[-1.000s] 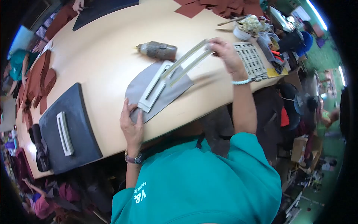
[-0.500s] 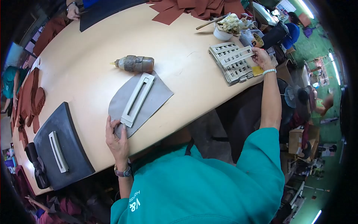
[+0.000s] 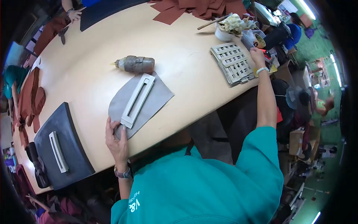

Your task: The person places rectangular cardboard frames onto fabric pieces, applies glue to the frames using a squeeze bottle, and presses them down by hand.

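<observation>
A pale slotted frame (image 3: 131, 111) lies on a grey sheet piece (image 3: 158, 93) near the table's front edge. My left hand (image 3: 117, 141) rests at the frame's lower end, thumb and fingers apart, fingertips on the frame and sheet edge. My right hand (image 3: 258, 58) is closed at the table's right side, beyond a stack of slotted strips (image 3: 233, 63). A red-and-black tool (image 3: 266, 53) shows at its fingers; its exact kind is unclear. Behind the grey sheet, a brown-wrapped squeeze bottle (image 3: 137, 64) with a yellowish nozzle lies on its side.
A white tub (image 3: 223, 35) with crusted material and a brush (image 3: 213, 22) stands at the back right. Reddish-brown pieces (image 3: 194, 9) lie at the far edge. At left, a dark curved board (image 3: 72, 149) bears another slotted frame (image 3: 58, 151). Another person's hand (image 3: 74, 15) is at far left.
My right hand has let go of a slotted strip, which now lies on the stack, and moved slightly away to the red-and-black tool. My left hand stays put. The other person's hand has shifted.
</observation>
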The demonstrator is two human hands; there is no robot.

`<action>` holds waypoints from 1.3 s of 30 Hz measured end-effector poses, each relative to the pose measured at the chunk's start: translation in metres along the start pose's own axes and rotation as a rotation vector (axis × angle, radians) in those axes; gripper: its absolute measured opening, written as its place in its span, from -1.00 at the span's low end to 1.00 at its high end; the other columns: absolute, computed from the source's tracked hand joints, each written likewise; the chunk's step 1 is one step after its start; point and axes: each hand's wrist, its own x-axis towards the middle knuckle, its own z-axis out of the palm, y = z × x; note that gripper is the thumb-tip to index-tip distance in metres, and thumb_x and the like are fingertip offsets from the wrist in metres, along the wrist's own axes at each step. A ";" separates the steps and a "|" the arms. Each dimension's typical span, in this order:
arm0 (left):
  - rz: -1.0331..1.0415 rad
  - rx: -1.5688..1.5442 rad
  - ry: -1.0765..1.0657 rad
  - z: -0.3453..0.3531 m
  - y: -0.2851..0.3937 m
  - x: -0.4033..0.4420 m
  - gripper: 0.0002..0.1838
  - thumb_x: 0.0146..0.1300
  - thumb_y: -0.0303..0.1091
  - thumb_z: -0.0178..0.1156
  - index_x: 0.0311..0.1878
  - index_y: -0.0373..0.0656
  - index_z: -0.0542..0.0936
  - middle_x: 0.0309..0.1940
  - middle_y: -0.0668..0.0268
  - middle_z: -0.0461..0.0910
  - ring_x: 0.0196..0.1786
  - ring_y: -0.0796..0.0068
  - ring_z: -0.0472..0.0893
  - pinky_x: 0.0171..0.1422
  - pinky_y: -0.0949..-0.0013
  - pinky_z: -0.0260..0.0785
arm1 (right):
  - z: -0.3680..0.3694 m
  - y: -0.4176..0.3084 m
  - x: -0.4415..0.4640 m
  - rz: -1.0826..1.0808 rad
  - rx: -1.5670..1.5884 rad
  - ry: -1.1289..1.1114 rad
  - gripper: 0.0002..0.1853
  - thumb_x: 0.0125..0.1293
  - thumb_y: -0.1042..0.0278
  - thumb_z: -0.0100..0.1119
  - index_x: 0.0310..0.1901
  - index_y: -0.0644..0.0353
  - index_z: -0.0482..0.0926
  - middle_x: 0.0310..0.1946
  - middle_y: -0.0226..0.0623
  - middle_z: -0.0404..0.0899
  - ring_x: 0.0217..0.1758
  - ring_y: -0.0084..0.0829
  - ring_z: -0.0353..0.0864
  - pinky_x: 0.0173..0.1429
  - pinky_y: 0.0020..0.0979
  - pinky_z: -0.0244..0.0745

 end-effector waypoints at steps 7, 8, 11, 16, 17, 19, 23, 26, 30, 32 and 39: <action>0.087 0.069 0.006 -0.001 -0.017 -0.001 -0.27 -0.01 -0.44 0.36 0.27 -0.29 0.30 -0.15 0.19 0.58 -0.07 0.31 0.54 0.12 0.27 0.31 | 0.079 -0.227 -0.152 -0.548 0.418 -0.340 -0.42 0.12 0.00 0.25 0.06 0.26 0.49 -0.10 -0.05 0.56 0.00 -0.13 0.52 0.12 -0.24 0.39; 0.110 0.096 -0.004 -0.003 -0.015 0.000 -0.25 -0.03 -0.46 0.36 0.28 -0.30 0.28 -0.15 0.18 0.57 -0.06 0.33 0.54 0.14 0.29 0.32 | 0.095 -0.242 -0.165 -0.655 0.412 -0.308 -0.34 0.09 -0.07 0.26 0.10 0.29 0.45 -0.09 -0.05 0.55 0.02 -0.13 0.51 0.12 -0.25 0.38; 0.154 0.173 -0.019 -0.004 -0.004 0.000 -0.18 -0.08 -0.49 0.39 0.30 -0.33 0.24 -0.14 0.17 0.55 -0.03 0.34 0.53 0.17 0.30 0.33 | 0.129 -0.273 -0.190 -0.886 0.281 -0.244 -0.20 0.03 -0.17 0.29 0.16 0.32 0.39 -0.07 -0.04 0.54 0.06 -0.15 0.49 0.14 -0.26 0.36; 0.174 0.221 0.003 -0.005 -0.003 0.000 -0.14 -0.15 -0.43 0.42 0.30 -0.25 0.27 -0.13 0.19 0.56 -0.05 0.27 0.54 0.14 0.25 0.32 | 0.132 -0.297 -0.212 -0.686 0.402 -0.507 -0.18 -0.03 -0.12 0.36 0.16 0.31 0.38 -0.11 0.01 0.54 -0.05 -0.10 0.55 0.04 -0.23 0.44; 0.166 0.203 0.009 -0.006 -0.003 0.000 -0.15 -0.15 -0.43 0.42 0.30 -0.22 0.29 -0.13 0.21 0.57 -0.05 0.28 0.54 0.14 0.26 0.31 | 0.134 -0.295 -0.215 -0.621 0.545 -0.459 -0.19 -0.07 -0.01 0.44 0.15 0.34 0.36 -0.17 -0.04 0.56 -0.13 -0.18 0.58 -0.03 -0.28 0.48; 0.172 0.202 0.023 -0.006 -0.003 0.000 -0.15 -0.15 -0.42 0.42 0.30 -0.20 0.29 -0.13 0.21 0.57 -0.05 0.29 0.54 0.13 0.27 0.31 | 0.122 -0.289 -0.220 -0.549 0.726 -0.399 -0.26 -0.04 0.15 0.46 0.14 0.34 0.35 -0.16 -0.10 0.55 -0.11 -0.29 0.56 -0.02 -0.34 0.48; 0.184 0.178 0.025 -0.006 -0.003 0.001 -0.17 -0.16 -0.39 0.42 0.27 -0.24 0.30 -0.16 0.24 0.57 -0.05 0.28 0.52 0.09 0.26 0.27 | 0.087 -0.270 -0.238 -0.339 1.242 -0.313 -0.41 0.04 0.50 0.40 0.11 0.31 0.33 -0.12 -0.21 0.50 -0.07 -0.45 0.52 0.02 -0.47 0.47; 0.185 0.186 0.023 -0.006 -0.003 0.001 -0.15 -0.16 -0.37 0.42 0.28 -0.23 0.29 -0.14 0.24 0.57 -0.05 0.28 0.52 0.08 0.25 0.27 | 0.071 -0.243 -0.243 -0.226 1.350 -0.291 -0.49 0.11 0.51 0.33 0.08 0.31 0.34 -0.10 -0.20 0.49 -0.05 -0.42 0.53 0.03 -0.44 0.52; 0.198 0.194 0.033 -0.007 -0.003 0.001 -0.13 -0.16 -0.35 0.43 0.29 -0.22 0.27 -0.13 0.24 0.57 -0.05 0.29 0.52 0.08 0.24 0.27 | 0.068 -0.235 -0.253 -0.081 1.479 -0.394 -0.56 0.22 0.40 0.22 0.10 0.30 0.34 -0.05 -0.18 0.49 -0.04 -0.37 0.55 0.01 -0.34 0.56; 0.205 0.194 0.028 -0.006 -0.003 0.001 -0.12 -0.16 -0.34 0.44 0.29 -0.22 0.27 -0.13 0.24 0.56 -0.05 0.29 0.52 0.09 0.24 0.27 | 0.069 -0.235 -0.255 0.017 1.571 -0.486 -0.59 0.31 0.29 0.14 0.11 0.30 0.33 -0.02 -0.16 0.49 -0.04 -0.33 0.56 0.00 -0.31 0.58; 0.203 0.189 0.027 -0.006 -0.006 0.001 -0.13 -0.18 -0.35 0.44 0.29 -0.22 0.28 -0.14 0.25 0.57 -0.04 0.28 0.52 0.08 0.25 0.27 | 0.116 -0.277 -0.243 -0.045 1.517 -0.759 -0.64 0.33 0.24 0.11 0.05 0.25 0.37 -0.02 -0.23 0.49 -0.02 -0.38 0.55 0.02 -0.29 0.56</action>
